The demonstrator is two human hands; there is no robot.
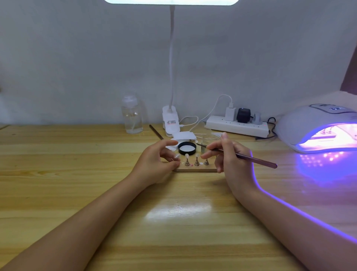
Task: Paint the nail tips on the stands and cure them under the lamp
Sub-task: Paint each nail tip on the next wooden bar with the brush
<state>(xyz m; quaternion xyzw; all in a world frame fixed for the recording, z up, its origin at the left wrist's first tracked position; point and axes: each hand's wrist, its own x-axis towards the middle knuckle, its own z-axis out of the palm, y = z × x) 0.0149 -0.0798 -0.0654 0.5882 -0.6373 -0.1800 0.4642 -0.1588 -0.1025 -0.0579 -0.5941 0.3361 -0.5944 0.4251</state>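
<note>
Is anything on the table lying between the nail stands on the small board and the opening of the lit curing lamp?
Only the right hand and its brush cross that stretch. Beyond them, bare table runs from the stands on the board to the lamp opening.

Desk lamp point(172, 1) overhead is casting white glare on the table point(179, 210); curing lamp point(320, 133) is spilling violet light rightward. Edges are bowing, detail softening.

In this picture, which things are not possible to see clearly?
Head view only:
- Curing lamp: right part cut off by the frame edge; violet glare washes out its inside.
- Nail tips: too small to judge paint.
- Left hand: its fingers hide the leftmost stand.
- Brush bristles: too thin.
</note>
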